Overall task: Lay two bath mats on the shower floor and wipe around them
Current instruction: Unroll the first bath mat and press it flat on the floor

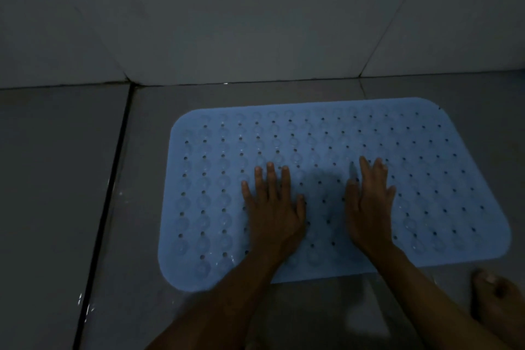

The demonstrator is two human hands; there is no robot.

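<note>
The shower floor [65,179] is laid in large grey tiles, dim and wet in patches, with small glints of water near its left side. A dark grout line [109,196] runs from the far wall junction down toward the near left corner, dividing a left tile from the wider one beside it. A light blue bath mat [426,179] lies flat on that wider tile, its long far edge close to the foot of the wall and roughly parallel to it. The mat has rounded corners and rows of small holes and round suction cups. A bare foot [497,301] stands on the floor just off the mat's near right corner.
</note>
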